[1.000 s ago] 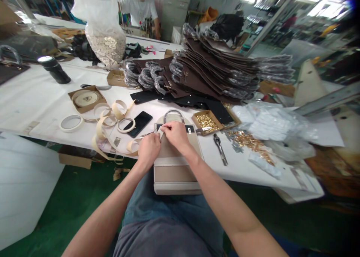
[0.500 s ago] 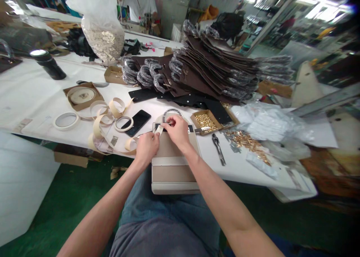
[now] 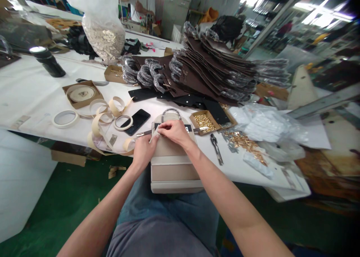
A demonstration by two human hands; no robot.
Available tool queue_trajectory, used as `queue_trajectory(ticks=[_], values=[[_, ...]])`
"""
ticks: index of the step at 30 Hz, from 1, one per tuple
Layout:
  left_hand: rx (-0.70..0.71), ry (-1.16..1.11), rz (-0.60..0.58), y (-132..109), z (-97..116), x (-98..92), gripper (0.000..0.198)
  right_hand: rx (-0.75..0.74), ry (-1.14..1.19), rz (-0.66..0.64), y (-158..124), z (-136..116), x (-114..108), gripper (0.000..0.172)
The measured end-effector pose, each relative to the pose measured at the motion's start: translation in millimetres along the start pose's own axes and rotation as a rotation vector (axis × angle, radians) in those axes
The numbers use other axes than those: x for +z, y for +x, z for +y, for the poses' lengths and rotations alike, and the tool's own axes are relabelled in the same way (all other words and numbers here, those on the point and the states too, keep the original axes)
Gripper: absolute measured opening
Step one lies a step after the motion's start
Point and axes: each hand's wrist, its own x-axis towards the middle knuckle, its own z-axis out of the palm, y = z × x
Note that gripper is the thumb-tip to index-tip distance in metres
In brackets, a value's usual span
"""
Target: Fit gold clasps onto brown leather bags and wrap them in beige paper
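A beige handbag [image 3: 174, 171] lies on my lap with its top against the table edge. My left hand [image 3: 143, 150] is closed at the bag's upper left corner, pinching a pale strip of tape backing [image 3: 155, 135]. At the bag's top edge my right hand [image 3: 174, 131] rests with fingers curled, pressing or pinching the same strip near a dark panel [image 3: 188, 129]. The bag's wrapped handle [image 3: 171, 112] arches just beyond my fingers.
Tape rolls [image 3: 65, 118] and peeled backing strips [image 3: 104, 126] lie left, beside a black phone [image 3: 137, 120]. A box of gold rivets [image 3: 205, 122], a metal punch [image 3: 216, 148], loose gold hardware [image 3: 246, 141] and brown bag panels [image 3: 213, 66] are right. A person stands at the far table.
My right hand has slid slightly left along the bag's top edge, and my left hand has shifted with the strip. The view has tilted a little.
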Motion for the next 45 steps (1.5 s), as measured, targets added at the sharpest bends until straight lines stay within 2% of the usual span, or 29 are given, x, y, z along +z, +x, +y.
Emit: queue_trajectory(ticks=[6,9,13,15,17,19,22,24,27,30,34,36,39,42,45], values=[[-0.033,0.026,-0.086,6.1,-4.2,0.9,0.048,-0.054,-0.037,-0.064,4.8,1.0,-0.2,0.02],[-0.011,-0.044,-0.118,1.7,10.9,-6.7,0.045,-0.025,-0.012,-0.069,7.0,4.5,2.9,0.022],[0.036,-0.188,-0.216,-30.9,61.3,-42.6,0.05,0.036,0.066,-0.098,10.4,10.9,9.2,0.024],[0.085,-0.2,-0.201,-53.0,81.5,-64.3,0.051,0.065,0.1,-0.103,12.1,10.7,8.9,0.024],[0.073,-0.205,-0.169,-70.0,85.8,-77.8,0.052,0.108,0.146,-0.117,10.6,5.6,2.8,0.024],[0.004,-0.242,-0.171,-78.0,74.5,-79.2,0.052,0.151,0.29,-0.102,1.1,-3.9,-9.4,0.026],[-0.125,-0.384,-0.257,-77.6,50.1,-65.0,0.054,0.177,0.588,-0.02,-34.1,-20.2,-31.8,0.043],[-0.159,-0.487,-0.337,-74.3,44.7,-52.5,0.054,0.2,0.688,-0.041,-67.2,-28.7,-42.3,0.057],[-0.087,-0.515,-0.453,-68.6,59.6,-35.4,0.05,0.27,0.78,-0.049,-113.5,-37.1,-47.7,0.077],[-0.029,-0.45,-0.581,-61.8,86.3,-19.3,0.046,0.309,0.863,0.075,-139.8,-38.9,-51.0,0.066],[-0.091,-0.453,-0.702,-52.1,113.6,2.8,0.043,0.363,0.903,0.144,-150.7,-25.6,-68.1,0.058],[-0.103,-0.497,-0.712,-47.6,121.1,14.2,0.045,0.375,0.904,0.137,-152.9,-14.1,-78.6,0.058],[-0.121,-0.46,-0.697,-42.5,125.9,31.7,0.048,0.358,0.768,0.133,-154.3,3.1,-91.2,0.053],[-0.164,-0.437,-0.705,-40.8,125.2,48.1,0.055,0.297,0.501,0.229,-153.4,14.7,-99.2,0.046],[-0.163,-0.452,-0.687,-41.0,124.1,58.3,0.061,0.314,0.486,0.237,-151.6,19.0,-103.8,0.041]])
